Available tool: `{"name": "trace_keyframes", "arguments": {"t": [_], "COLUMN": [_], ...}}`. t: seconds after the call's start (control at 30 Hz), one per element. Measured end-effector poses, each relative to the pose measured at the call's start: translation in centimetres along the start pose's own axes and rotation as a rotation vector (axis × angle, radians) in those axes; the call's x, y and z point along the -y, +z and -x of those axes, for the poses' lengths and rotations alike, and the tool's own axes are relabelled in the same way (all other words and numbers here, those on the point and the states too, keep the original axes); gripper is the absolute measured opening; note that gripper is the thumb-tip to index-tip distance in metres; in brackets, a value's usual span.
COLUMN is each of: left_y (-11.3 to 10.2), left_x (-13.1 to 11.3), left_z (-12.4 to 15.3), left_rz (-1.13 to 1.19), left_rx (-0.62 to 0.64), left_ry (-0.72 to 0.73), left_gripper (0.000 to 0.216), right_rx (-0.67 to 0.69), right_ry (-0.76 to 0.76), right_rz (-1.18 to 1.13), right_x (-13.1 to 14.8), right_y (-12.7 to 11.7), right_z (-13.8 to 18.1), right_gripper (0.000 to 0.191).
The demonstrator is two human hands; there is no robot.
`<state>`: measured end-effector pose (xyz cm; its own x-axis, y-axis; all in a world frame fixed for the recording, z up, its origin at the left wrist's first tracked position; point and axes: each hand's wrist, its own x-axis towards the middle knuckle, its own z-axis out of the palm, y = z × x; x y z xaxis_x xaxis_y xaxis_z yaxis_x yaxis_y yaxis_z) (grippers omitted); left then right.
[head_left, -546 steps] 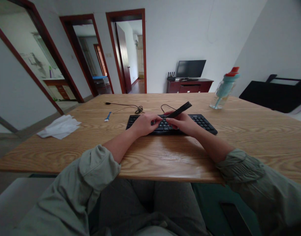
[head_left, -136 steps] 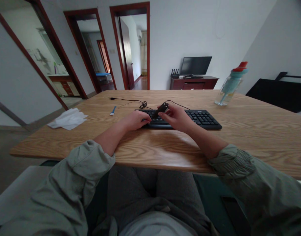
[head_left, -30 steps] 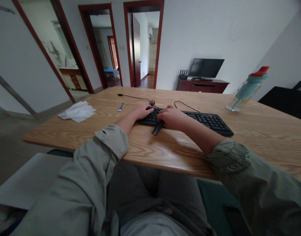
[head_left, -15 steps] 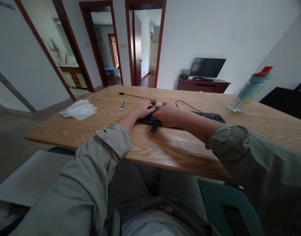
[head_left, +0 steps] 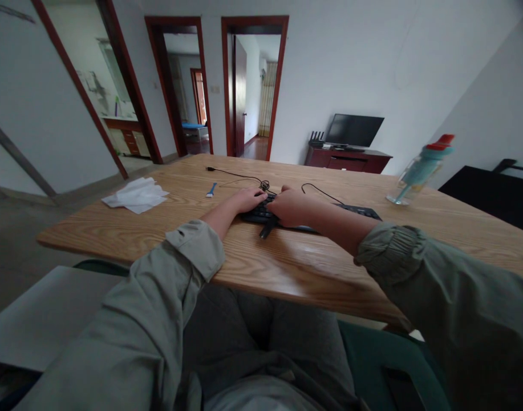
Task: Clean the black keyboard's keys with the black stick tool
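**Both hands down on the keyboard, black stick thing poking out underneath**

The person sits at a long light-wood table (head_left: 287,268) with both forearms stretched out over it, grey-green sleeves pushed up. A flat black computer keyboard (head_left: 359,211) lies across the middle of the table, and most of its left half is covered by the hands.

The left hand (head_left: 244,200) lies palm-down on the keyboard's left end, fingers laid loosely forward on the keys, not gripping anything I can make out. The right hand (head_left: 289,206) sits just beside it, nearly touching, curled over and closed around a slim black stick-shaped tool (head_left: 267,230). Only the tool's lower end shows, sticking out below the fist towards the person and resting on the wood at the keyboard's near edge.

Behind the hands a thin black cable (head_left: 239,174) runs off to the left with a small knot in it. A small blue-handled brush (head_left: 211,189) lies on the wood to the left of the hands, and further left is a crumpled white tissue (head_left: 135,195). Well off to the right stands a clear water bottle with a teal and red cap (head_left: 417,170).
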<state>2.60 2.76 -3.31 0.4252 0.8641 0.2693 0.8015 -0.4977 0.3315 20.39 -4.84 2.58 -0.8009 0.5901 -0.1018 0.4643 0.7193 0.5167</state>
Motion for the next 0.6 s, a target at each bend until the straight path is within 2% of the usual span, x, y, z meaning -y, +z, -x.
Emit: {"name": "trace_keyframes", "arguments": {"t": [0.13, 0.23, 0.5, 0.6], "left_y": [-0.1, -0.1, 0.5, 0.7], "left_x": [0.0, 0.0, 0.6, 0.8], "left_z": [-0.1, -0.1, 0.0, -0.1], "left_rz": [-0.006, -0.004, -0.017, -0.004], "left_rx": [0.03, 0.024, -0.018, -0.018], "left_ry": [-0.002, -0.003, 0.025, -0.003], "left_gripper": [0.045, 0.047, 0.05, 0.049], "right_rx": [-0.034, -0.004, 0.096, 0.08], "right_ry": [0.01, 0.042, 0.082, 0.131], "right_rz": [0.036, 0.033, -0.009, -0.034], "right_x": [1.9, 2.8, 1.5, 1.5], "right_y": [-1.0, -1.5, -1.6, -1.3], "right_z": [-0.4, -0.4, -0.8, -0.8], "right_gripper": [0.017, 0.018, 0.028, 0.035]}}
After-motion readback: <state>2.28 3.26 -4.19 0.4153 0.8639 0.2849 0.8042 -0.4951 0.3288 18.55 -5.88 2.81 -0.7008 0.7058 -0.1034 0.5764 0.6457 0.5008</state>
